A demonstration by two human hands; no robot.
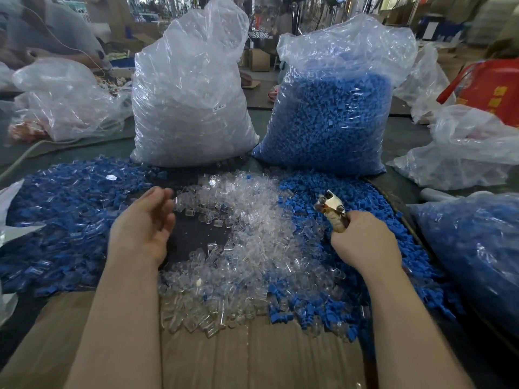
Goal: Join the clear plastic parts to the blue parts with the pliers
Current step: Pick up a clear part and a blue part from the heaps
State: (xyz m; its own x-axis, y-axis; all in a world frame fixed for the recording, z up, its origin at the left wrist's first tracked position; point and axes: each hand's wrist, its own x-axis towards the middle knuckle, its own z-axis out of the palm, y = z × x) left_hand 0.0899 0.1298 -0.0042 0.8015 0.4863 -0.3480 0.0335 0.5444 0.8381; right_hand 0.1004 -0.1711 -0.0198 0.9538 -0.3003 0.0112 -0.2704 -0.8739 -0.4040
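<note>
- Gripping the pliers (332, 211), the right hand (365, 242) is seen at 3 o'clock, fingers curled round the handles.
- Left hand (141, 223) is held at 9 o'clock, fingers loosely bent, nothing pinched.
- Clear plastic parts (244, 237) are heaped centrally.
- Blue parts (362, 220) are piled at 3 o'clock beneath the pliers.

Loose clear plastic parts (241, 234) are lying heaped across the middle of the table, flanked on the right by a spread of blue parts (373, 220). The pliers (331, 209), pale-headed and tilted up to the left, are sitting above the blue spread.
</note>
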